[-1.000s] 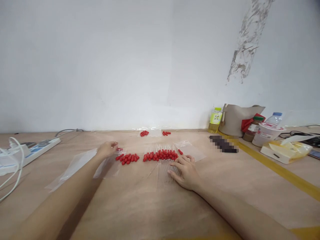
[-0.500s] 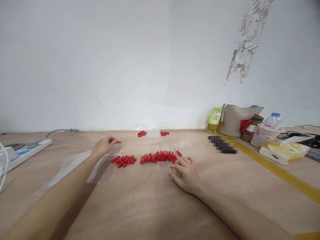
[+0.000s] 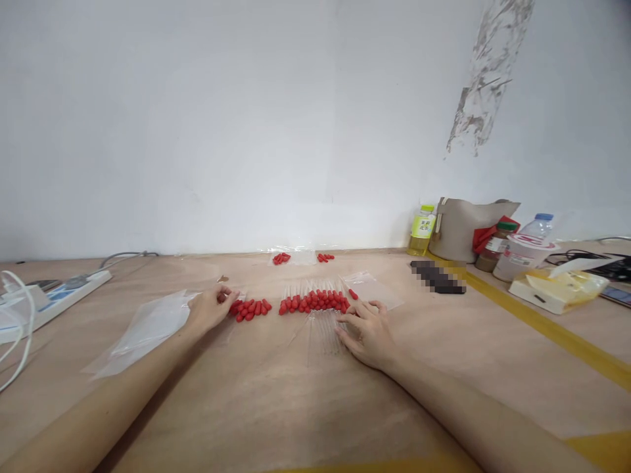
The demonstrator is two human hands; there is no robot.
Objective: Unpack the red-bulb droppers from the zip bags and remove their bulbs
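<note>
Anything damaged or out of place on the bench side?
Yes. The wall has a rough, scraped-looking patch at upper right, unlike its plainer surface. One red bulb lies slanted near the right hand, slightly apart from the main red row.

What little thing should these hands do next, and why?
I'd say the left hand could gently line up the smaller red pile beside it. Its fingertips are right at that pile's edge, and the pieces there point different ways. The longer red row near the right hand looks neater.
</note>
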